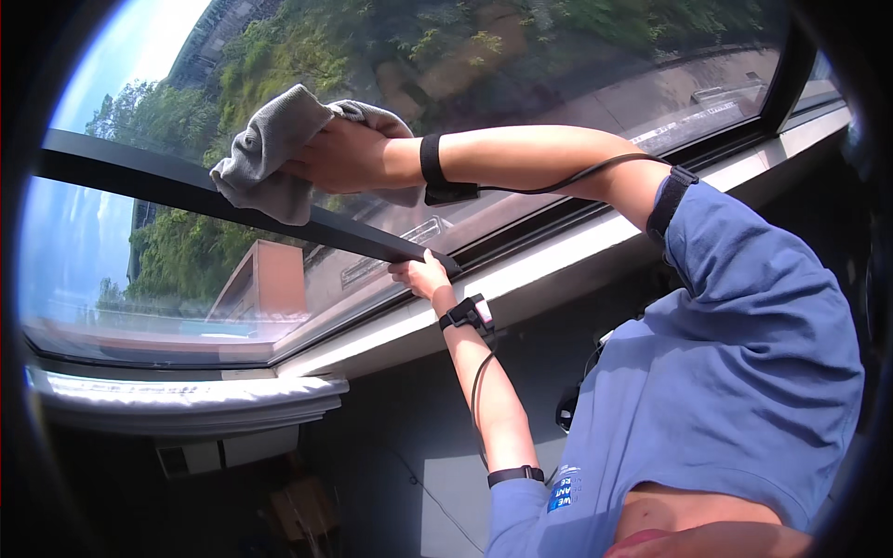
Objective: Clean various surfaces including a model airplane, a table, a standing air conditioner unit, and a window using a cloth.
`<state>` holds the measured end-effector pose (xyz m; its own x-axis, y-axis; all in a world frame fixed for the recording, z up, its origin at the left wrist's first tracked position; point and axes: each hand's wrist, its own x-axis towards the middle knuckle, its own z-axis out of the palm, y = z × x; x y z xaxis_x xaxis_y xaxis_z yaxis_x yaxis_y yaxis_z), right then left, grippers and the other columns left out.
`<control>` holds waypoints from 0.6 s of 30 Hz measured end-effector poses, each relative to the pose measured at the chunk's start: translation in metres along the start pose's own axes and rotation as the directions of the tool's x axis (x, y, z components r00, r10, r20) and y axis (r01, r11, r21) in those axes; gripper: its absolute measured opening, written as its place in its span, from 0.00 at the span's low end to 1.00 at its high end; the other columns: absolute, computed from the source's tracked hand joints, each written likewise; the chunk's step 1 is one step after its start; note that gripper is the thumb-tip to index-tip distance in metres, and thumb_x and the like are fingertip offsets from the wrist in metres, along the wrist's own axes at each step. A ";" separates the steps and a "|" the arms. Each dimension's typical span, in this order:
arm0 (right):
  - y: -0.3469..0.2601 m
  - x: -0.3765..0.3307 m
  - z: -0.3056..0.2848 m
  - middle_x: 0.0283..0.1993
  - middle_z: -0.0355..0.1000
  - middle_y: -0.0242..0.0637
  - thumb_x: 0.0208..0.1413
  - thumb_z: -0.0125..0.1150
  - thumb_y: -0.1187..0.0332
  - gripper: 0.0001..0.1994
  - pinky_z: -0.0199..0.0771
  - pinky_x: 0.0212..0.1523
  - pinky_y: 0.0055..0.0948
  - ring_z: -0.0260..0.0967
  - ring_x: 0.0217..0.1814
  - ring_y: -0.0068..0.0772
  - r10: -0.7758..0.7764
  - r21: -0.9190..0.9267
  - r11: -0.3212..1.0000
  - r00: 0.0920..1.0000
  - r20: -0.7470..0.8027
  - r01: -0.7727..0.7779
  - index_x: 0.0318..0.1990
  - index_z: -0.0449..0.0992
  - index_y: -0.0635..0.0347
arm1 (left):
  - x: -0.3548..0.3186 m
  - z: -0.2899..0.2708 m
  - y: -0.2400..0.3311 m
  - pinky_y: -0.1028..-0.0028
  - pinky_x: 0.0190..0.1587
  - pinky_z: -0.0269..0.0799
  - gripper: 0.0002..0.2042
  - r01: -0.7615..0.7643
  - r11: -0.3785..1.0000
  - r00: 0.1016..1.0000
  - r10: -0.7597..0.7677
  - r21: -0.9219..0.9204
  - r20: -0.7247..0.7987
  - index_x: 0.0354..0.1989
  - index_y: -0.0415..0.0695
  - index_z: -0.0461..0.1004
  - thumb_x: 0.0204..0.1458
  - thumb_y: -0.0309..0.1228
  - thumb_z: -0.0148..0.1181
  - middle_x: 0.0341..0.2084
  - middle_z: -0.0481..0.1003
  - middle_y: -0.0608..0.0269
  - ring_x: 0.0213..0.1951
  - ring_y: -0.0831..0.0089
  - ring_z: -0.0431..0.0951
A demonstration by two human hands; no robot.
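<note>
**Grey cloth pressed against a window by one hand, the other gripping the dark frame bar**

The right hand (344,156) reaches up and across to the left of the scene, its fingers closed around a bunched grey cloth (270,153). The cloth is crumpled, spills out past the knuckles to the left and below, and lies against the window glass (521,65) just above a dark frame bar (186,191); its lower folds hang over the bar's upper edge. A black band sits on this wrist, with a thin black cable running back along the forearm to a second black strap near the elbow.

The left hand (420,274) is lower and nearer, curled around the right end of the same dark bar where it meets the lower window frame. The fingers wrap the bar's end and the thumb lies beneath; the grip looks closed, not spread. This wrist also carries a black strap with a small device, and another band sits at the edge of the blue sleeve (744,363).

The bar runs diagonally from the far left down to the left hand. Below it a pale window sill (577,260) runs from lower left to upper right. Through the glass show green trees, a reddish-brown building and bright sky at the left. Beneath the sill the wall is dark, with a white ledge (186,395) at the lower left and dim brown shapes below it that are too dark to tell apart.
</note>
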<state>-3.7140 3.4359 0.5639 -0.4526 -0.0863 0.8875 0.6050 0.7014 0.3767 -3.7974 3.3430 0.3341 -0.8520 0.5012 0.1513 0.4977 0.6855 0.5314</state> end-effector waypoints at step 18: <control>-0.085 -0.241 0.062 0.62 0.59 0.32 0.55 0.43 0.67 0.19 0.45 0.66 0.34 0.51 0.67 0.29 -0.464 0.182 0.875 0.674 0.575 0.448 0.56 0.64 0.53 | -0.001 0.010 -0.012 0.51 0.49 0.63 0.27 -0.179 0.939 0.978 0.136 -0.295 -0.161 0.45 0.27 0.52 0.39 0.22 0.61 0.41 0.60 0.31 0.45 0.38 0.66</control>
<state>-3.6973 3.4412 0.3016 -0.9624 0.0229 0.2708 0.2078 0.7042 0.6789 -3.8010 3.3400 0.3194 -0.7916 0.4982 0.3538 0.5713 0.3980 0.7178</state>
